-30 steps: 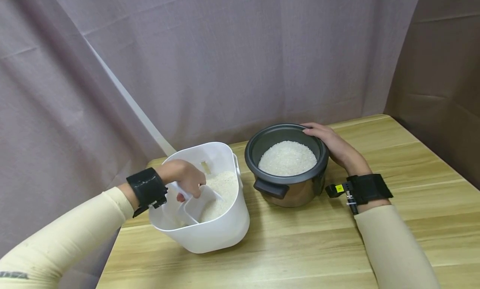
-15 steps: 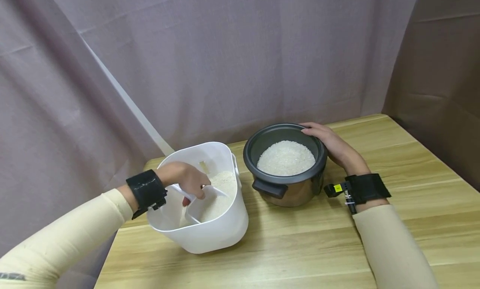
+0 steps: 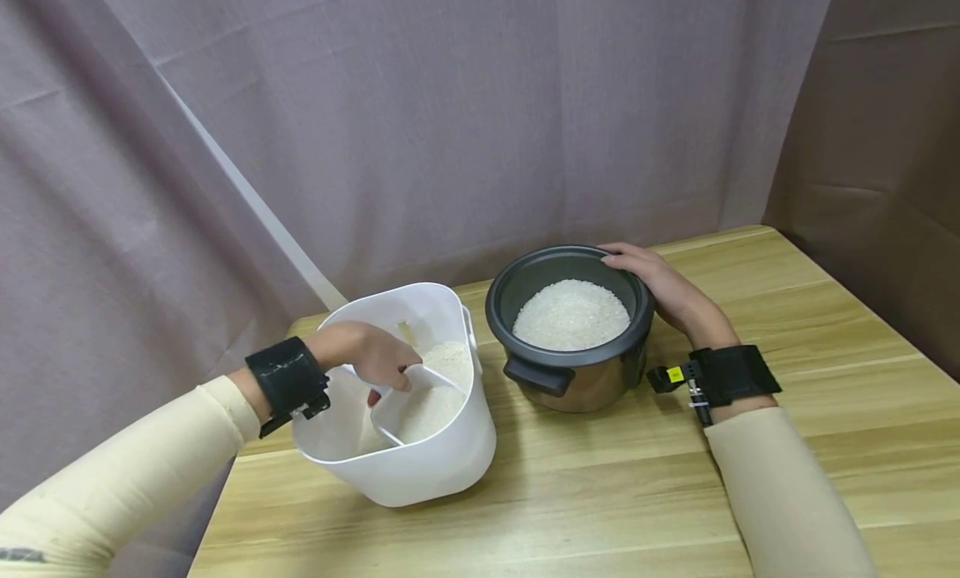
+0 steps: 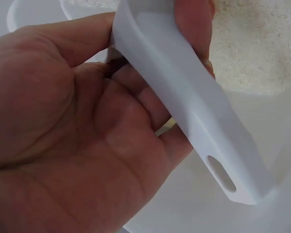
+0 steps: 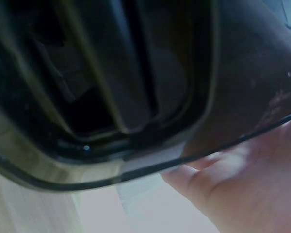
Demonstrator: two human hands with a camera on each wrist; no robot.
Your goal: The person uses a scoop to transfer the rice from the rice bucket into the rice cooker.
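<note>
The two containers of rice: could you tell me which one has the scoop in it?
The white tub, where the left hand grips the scoop; the dark cooker pot holds only rice.

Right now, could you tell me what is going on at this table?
A person's left hand grips a white scoop inside a white tub of rice. Their right hand rests on the rim of a dark cooker pot beside it, which holds a mound of rice.
</note>
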